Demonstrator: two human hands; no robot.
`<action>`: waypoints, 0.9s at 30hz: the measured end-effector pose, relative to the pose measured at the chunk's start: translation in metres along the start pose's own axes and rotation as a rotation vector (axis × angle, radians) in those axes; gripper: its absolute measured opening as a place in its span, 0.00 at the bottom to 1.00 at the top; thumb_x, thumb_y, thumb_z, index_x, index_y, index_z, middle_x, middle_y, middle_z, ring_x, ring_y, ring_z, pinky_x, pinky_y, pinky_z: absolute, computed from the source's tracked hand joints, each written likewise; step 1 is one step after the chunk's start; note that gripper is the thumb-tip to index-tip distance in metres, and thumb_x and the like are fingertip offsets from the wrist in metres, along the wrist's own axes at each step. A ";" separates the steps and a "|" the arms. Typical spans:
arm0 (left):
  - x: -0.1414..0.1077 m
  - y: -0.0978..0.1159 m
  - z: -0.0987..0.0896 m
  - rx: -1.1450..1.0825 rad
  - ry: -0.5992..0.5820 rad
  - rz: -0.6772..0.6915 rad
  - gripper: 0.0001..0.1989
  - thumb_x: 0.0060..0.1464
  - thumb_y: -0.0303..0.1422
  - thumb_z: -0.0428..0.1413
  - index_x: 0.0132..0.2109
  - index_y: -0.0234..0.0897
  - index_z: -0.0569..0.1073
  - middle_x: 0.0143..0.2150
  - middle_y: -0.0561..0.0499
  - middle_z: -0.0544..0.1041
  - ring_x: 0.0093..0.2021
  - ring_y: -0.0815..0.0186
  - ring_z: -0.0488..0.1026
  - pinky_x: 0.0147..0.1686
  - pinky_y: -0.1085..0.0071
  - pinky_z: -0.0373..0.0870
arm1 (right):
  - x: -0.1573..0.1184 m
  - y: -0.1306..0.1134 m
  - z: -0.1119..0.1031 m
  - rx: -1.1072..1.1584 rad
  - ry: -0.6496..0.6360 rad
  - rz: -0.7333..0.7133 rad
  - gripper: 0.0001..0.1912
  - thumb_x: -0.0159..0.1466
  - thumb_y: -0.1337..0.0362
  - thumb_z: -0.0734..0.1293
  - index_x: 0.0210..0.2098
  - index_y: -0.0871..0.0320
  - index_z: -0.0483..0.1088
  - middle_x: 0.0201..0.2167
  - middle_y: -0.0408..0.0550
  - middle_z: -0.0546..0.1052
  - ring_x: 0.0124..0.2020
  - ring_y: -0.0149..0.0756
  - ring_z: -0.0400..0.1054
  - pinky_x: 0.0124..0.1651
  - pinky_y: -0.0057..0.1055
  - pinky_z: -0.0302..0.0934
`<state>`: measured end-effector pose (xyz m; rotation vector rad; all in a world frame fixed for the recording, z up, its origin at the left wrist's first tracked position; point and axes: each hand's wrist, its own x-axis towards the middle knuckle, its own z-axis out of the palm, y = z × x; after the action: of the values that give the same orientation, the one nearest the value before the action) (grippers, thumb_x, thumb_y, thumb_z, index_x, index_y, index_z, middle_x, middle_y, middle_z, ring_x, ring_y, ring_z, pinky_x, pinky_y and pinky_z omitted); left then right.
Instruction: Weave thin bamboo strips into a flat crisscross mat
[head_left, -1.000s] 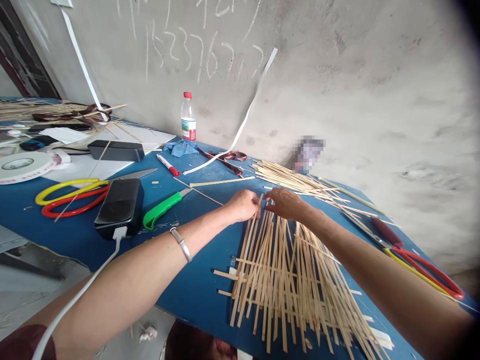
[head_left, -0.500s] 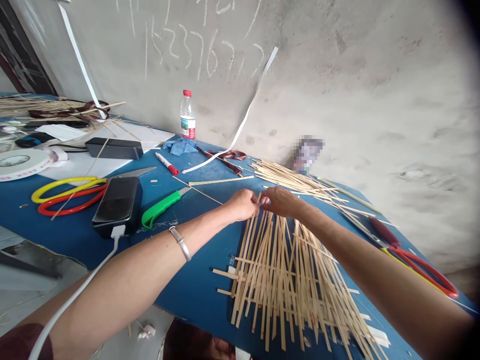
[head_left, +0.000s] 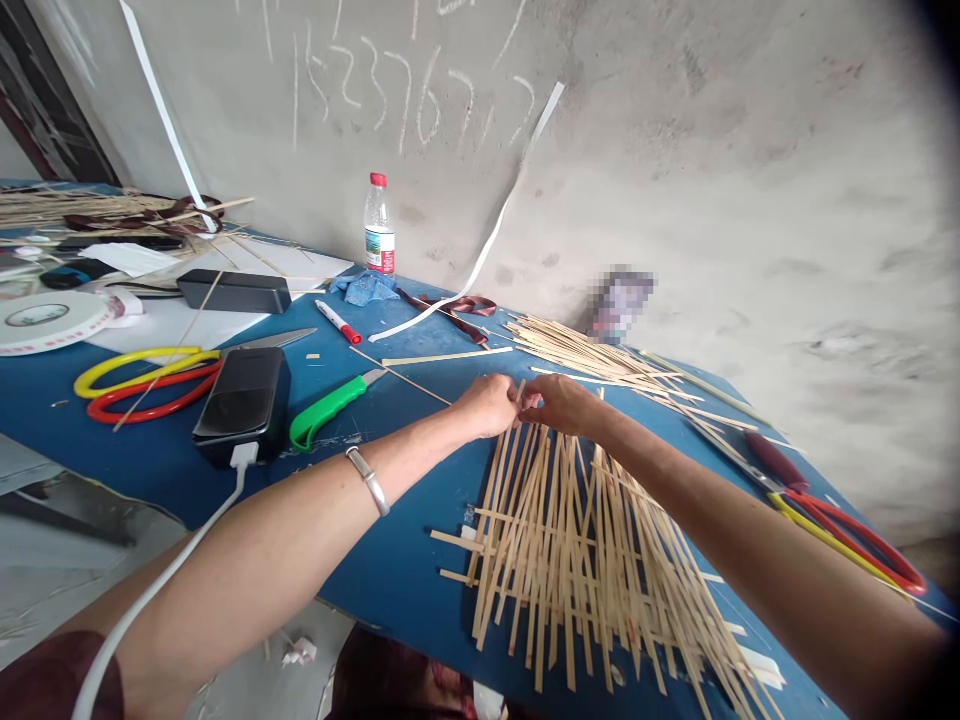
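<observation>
A fan of pale bamboo strips (head_left: 570, 560), crossed by several sideways strips, lies on the blue table (head_left: 397, 550) in front of me. At its far end my left hand (head_left: 491, 405) is closed, pinching the tip of one strip between thumb and fingers. My right hand (head_left: 559, 403) meets it there, fingers bent and pressed together at the same strip end. The two hands nearly touch. My right hand covers the upper ends of many strips, so what its fingertips grip is partly hidden.
Loose bamboo strips (head_left: 585, 350) lie behind my hands. To the left are a green-handled knife (head_left: 330, 410), a black power bank (head_left: 244, 400) with a white cable, scissors (head_left: 150, 375) and a red-capped marker (head_left: 339, 322). Other scissors (head_left: 847, 530) lie right; a bottle (head_left: 379, 230) stands near the wall.
The whole view has shifted slightly. Both hands stay together at the far end of the strips, with only small finger movement.
</observation>
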<state>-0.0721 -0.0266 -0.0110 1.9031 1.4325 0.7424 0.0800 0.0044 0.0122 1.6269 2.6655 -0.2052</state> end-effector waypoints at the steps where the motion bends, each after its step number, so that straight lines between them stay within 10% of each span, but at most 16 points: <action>1: 0.000 0.000 0.000 0.006 0.002 -0.003 0.05 0.52 0.25 0.56 0.29 0.36 0.72 0.23 0.53 0.77 0.29 0.65 0.73 0.30 0.74 0.65 | 0.001 0.002 0.000 0.014 0.004 -0.004 0.04 0.58 0.65 0.72 0.33 0.57 0.76 0.38 0.49 0.79 0.41 0.42 0.74 0.42 0.32 0.66; 27: 0.000 -0.001 0.003 -0.062 -0.032 0.030 0.08 0.51 0.20 0.54 0.28 0.35 0.73 0.26 0.52 0.79 0.28 0.69 0.73 0.28 0.77 0.65 | -0.003 0.013 -0.023 0.228 0.068 -0.082 0.03 0.57 0.66 0.70 0.31 0.60 0.75 0.34 0.48 0.79 0.38 0.37 0.73 0.41 0.29 0.64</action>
<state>-0.0705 -0.0267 -0.0136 1.8844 1.3493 0.7584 0.0939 0.0101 0.0342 1.6075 2.8550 -0.4795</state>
